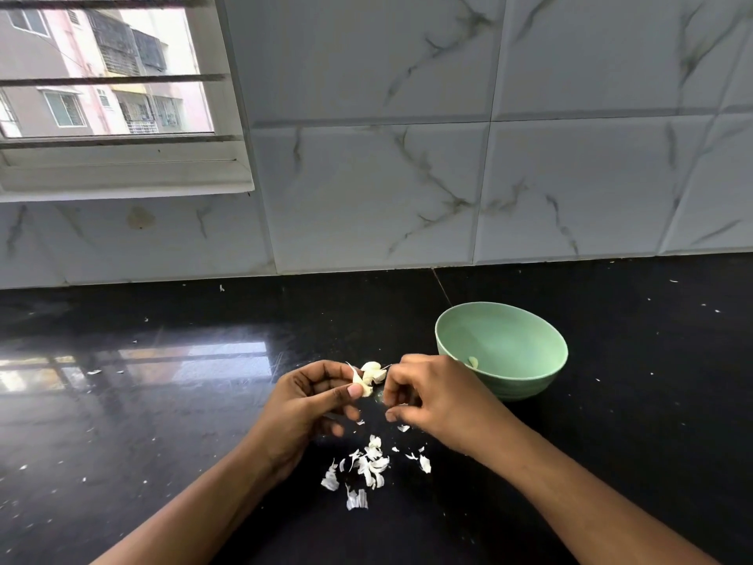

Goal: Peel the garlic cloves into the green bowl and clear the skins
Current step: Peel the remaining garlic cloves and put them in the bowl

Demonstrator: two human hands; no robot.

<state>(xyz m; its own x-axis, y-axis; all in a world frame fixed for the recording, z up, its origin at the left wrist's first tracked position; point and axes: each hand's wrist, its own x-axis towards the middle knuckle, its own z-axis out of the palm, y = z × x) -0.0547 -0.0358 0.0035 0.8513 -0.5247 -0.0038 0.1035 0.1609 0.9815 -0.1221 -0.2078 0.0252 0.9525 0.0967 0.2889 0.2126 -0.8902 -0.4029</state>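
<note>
The left hand (pixel 309 401) pinches a garlic clove (pixel 370 375) between thumb and curled fingers, and the right hand (pixel 432 401) nips the same clove with its fingertips. The green bowl (pixel 529 387) sits just behind the right hand. Skins (pixel 368 466) lie scattered beneath on the black counter (pixel 163 422), which runs open to the left.

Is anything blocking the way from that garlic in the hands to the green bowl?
Only the person's own right hand, between the half-peeled white garlic clove and the pale green round bowl; nothing else visible.
</note>
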